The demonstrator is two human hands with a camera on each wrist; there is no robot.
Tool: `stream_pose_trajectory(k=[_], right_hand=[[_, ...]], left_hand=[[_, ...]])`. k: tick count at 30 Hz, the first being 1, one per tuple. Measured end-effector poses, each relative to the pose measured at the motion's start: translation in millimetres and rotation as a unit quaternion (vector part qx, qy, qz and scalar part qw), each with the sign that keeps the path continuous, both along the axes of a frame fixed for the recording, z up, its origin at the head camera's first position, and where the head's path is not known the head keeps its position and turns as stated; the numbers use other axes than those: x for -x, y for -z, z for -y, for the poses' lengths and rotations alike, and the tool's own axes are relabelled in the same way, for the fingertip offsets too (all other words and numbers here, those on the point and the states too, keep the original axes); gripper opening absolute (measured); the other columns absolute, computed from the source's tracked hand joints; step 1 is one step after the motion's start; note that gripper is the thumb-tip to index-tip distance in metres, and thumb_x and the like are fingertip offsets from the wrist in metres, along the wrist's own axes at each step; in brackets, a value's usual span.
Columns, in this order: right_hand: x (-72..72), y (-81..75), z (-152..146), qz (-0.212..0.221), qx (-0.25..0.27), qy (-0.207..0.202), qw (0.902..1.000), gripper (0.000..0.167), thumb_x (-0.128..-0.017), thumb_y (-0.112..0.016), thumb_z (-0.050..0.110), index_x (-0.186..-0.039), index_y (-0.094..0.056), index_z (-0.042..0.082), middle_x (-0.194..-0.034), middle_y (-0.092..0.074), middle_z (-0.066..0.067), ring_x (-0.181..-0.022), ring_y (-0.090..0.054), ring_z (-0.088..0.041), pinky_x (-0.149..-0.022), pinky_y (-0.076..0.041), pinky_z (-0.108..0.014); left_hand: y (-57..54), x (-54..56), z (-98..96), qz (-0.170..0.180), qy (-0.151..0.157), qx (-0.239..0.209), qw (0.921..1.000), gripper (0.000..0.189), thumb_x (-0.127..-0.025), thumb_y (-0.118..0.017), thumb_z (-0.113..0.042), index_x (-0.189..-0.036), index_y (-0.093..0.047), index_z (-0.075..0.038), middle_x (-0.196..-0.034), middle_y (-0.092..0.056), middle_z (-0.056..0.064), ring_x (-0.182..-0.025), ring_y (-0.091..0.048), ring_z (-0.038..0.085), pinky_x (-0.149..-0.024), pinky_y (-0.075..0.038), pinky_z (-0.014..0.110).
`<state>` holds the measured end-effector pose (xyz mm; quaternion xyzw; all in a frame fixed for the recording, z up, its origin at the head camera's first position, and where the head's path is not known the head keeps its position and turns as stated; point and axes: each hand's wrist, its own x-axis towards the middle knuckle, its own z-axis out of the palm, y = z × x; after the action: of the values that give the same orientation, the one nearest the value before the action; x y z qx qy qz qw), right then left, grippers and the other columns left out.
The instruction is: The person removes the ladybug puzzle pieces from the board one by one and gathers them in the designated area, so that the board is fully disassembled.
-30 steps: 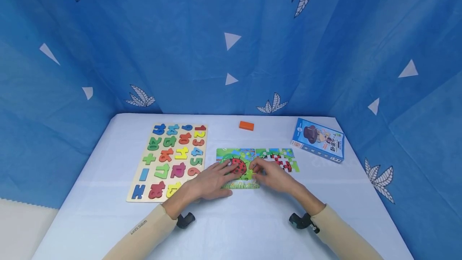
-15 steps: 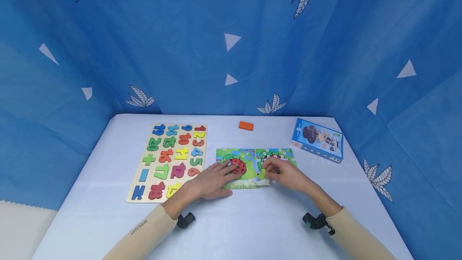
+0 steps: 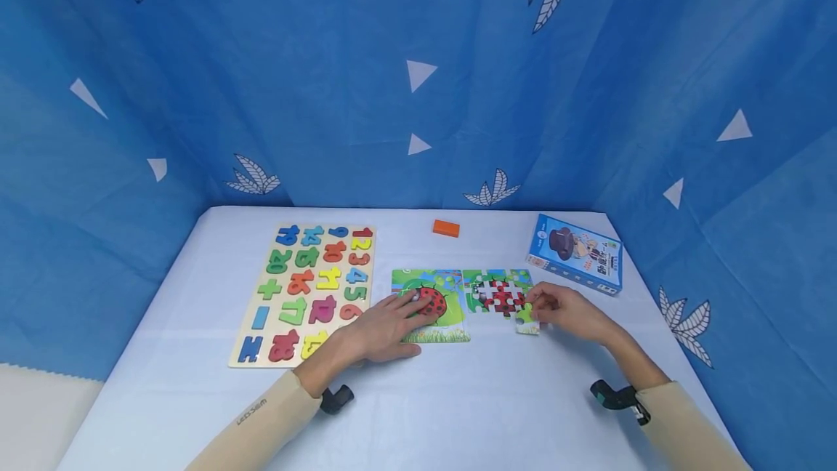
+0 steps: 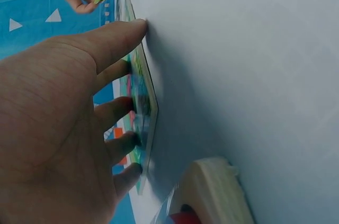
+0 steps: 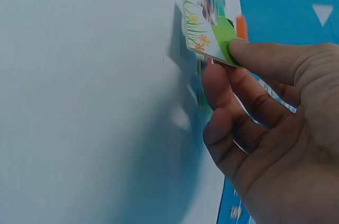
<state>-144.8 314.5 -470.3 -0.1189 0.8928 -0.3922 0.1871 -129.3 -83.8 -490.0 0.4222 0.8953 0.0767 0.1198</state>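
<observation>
My left hand (image 3: 386, 329) rests on a ladybug picture board (image 3: 451, 333), fingers spread over its left part. In the left wrist view, those fingertips touch the board's face. Right of the board lies a partly assembled jigsaw puzzle (image 3: 474, 304) with the same ladybug and some white gaps. My right hand (image 3: 572, 312) pinches a jigsaw piece (image 3: 527, 320) between thumb and fingers, at the puzzle's lower right corner. The right wrist view shows the piece (image 5: 204, 33) tilted, green and white with orange flowers and grass along one edge. Whether it touches the puzzle I cannot tell.
On the left lies a wooden number board (image 3: 251, 333) with colourful numerals, close to my left forearm. An orange block (image 3: 446, 228) sits near the table's back edge. A blue box (image 3: 578, 253) stands at the back right. Blue curtains surround the table.
My right hand has carried the jigsaw piece rightward, from the picture board's right edge, past the puzzle's lower side, to its lower right corner. The left hand has stayed in place.
</observation>
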Motion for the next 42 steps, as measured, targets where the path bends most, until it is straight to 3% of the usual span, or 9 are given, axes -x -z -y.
stream_pose_trajectory(k=[11, 23, 42], right_hand=[[6.8, 10.5, -25.1, 0.021, -0.009, 0.015, 0.9996, 0.019, -0.097, -0.065, 0.011, -0.115, -0.064, 0.009, -0.099, -0.063, -0.008, -0.093, -0.056, -0.027, -0.075, -0.052, -0.027], [7.2, 13.7, -21.6, 0.004, -0.027, 0.018, 0.9995, 0.017, -0.094, -0.069, 0.011, -0.11, -0.069, 0.011, -0.095, -0.057, -0.007, -0.092, -0.051, -0.025, -0.069, -0.044, -0.026], [9.0, 18.1, -19.7, -0.012, -0.037, 0.006, 0.9992, 0.02, -0.089, -0.074, 0.012, -0.109, -0.069, 0.013, -0.092, -0.053, -0.005, -0.093, -0.049, -0.024, -0.071, -0.041, -0.028]], left_hand=[[1.7, -0.1, -1.3, 0.007, 0.0, -0.006, 1.0, 0.064, -0.101, -0.056, -0.047, -0.158, -0.035, -0.028, -0.165, -0.027, 0.005, -0.154, -0.015, 0.034, -0.122, -0.022, 0.051], [0.9, -0.9, -1.7, -0.004, 0.001, -0.004, 1.0, 0.063, -0.101, -0.056, -0.047, -0.157, -0.038, -0.026, -0.166, -0.026, 0.004, -0.154, -0.018, 0.033, -0.122, -0.024, 0.051], [0.2, 0.5, -1.8, 0.004, -0.006, 0.0, 1.0, 0.064, -0.1, -0.057, -0.047, -0.158, -0.036, -0.028, -0.165, -0.028, 0.005, -0.154, -0.016, 0.033, -0.122, -0.022, 0.051]])
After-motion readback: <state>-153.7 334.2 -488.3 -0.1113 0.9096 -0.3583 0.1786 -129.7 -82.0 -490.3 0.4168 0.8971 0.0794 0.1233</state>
